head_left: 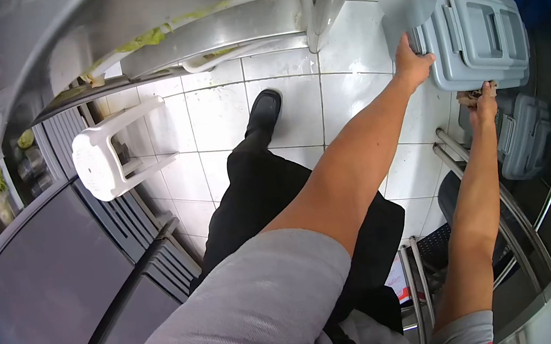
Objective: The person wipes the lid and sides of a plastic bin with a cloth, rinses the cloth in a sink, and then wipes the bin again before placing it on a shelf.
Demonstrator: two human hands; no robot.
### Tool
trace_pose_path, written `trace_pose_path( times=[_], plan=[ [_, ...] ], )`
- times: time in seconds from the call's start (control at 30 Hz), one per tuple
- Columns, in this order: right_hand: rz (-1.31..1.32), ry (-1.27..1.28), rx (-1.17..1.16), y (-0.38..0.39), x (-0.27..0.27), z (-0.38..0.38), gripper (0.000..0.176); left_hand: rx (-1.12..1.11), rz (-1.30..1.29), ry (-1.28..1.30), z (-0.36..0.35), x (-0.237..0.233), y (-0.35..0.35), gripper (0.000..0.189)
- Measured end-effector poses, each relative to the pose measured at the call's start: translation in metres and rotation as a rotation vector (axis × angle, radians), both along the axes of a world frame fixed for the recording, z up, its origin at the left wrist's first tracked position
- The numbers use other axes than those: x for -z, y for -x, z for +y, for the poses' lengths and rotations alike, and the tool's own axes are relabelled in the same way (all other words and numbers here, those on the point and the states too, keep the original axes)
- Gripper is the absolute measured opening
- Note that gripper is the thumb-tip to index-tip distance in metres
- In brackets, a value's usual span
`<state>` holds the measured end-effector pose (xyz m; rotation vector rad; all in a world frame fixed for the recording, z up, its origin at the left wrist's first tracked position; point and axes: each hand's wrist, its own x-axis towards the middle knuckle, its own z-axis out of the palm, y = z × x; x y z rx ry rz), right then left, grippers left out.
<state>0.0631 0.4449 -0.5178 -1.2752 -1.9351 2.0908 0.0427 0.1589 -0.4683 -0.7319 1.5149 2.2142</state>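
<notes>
A blue-grey lidded container [447, 64] stands at the upper right. My left hand [413, 66] is closed on its left side, by the dark latch or handle. At the container's lower edge, my right hand [484, 107] is closed on a crumpled brown item [470, 98], maybe a cloth, which touches or nearly touches the container. Below and to the right is a second blue-grey container [523, 138], beside my right forearm.
Metal rails [502, 209] run along the lower right. A white stool [99, 166] stands left on the tiled floor [290, 123]. A steel counter [226, 33] with green scraps spans the top; a grey refrigerated unit [54, 265] with food trays lies left.
</notes>
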Motion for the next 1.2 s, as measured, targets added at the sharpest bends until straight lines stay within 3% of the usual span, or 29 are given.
trace_pose_path(
  times=[0.07,0.17,0.27,0.47,0.53,0.57,0.6,0.63,0.67,0.7,0.73,0.77,0.9,0.97,1.13,1.2],
  plan=[
    [-0.023,-0.015,-0.08,-0.001,0.008,0.02,0.049,0.043,0.118,0.308,0.022,0.036,-0.009,0.096],
    [-0.002,0.006,-0.085,-0.002,-0.007,0.008,0.049,0.03,0.12,0.454,0.045,0.014,-0.041,0.097],
    [-0.044,0.0,-0.095,0.001,-0.004,0.014,0.048,0.048,0.264,0.444,0.063,-0.009,-0.08,0.098],
    [-0.061,-0.009,-0.187,0.001,-0.022,0.02,0.05,0.201,0.148,0.382,0.066,-0.034,-0.063,0.096],
    [0.005,0.004,-0.129,0.004,-0.019,0.018,0.051,0.018,0.045,0.638,0.065,-0.034,-0.045,0.072],
    [-0.035,0.104,-0.028,0.008,0.0,0.033,0.05,-0.14,-0.085,0.659,0.056,-0.047,-0.029,0.071],
    [0.044,0.221,-0.032,0.006,0.002,0.025,0.052,-0.124,-0.097,0.632,0.041,-0.042,-0.009,0.093],
    [0.113,0.149,0.027,0.001,-0.006,0.004,0.05,-0.076,-0.137,0.68,0.029,-0.038,0.014,0.114],
    [0.076,0.057,0.116,0.004,-0.027,-0.031,0.044,-0.08,-0.066,0.64,0.021,-0.005,0.038,0.127],
    [0.144,-0.066,0.071,0.002,-0.006,-0.031,0.037,-0.014,-0.087,0.341,0.005,0.003,0.057,0.115],
    [0.127,0.014,0.144,-0.001,-0.021,-0.046,0.036,0.093,-0.104,0.003,-0.006,0.045,0.076,0.101],
    [0.11,0.099,0.211,-0.002,-0.034,-0.058,0.035,0.221,-0.1,0.014,-0.019,0.019,0.073,0.089],
    [0.245,-0.043,0.125,-0.01,-0.001,-0.045,0.035,0.109,0.027,0.023,-0.01,0.03,0.054,0.103],
    [0.151,0.141,0.246,-0.015,-0.016,-0.046,0.035,0.187,0.045,0.198,0.004,0.007,0.036,0.137],
    [0.468,0.638,0.759,-0.067,0.026,0.034,0.05,0.242,0.228,0.328,0.03,-0.012,0.024,0.143],
    [0.629,0.645,1.01,-0.068,-0.021,0.046,0.06,0.263,0.182,0.343,0.039,-0.008,0.031,0.139]
  ],
)
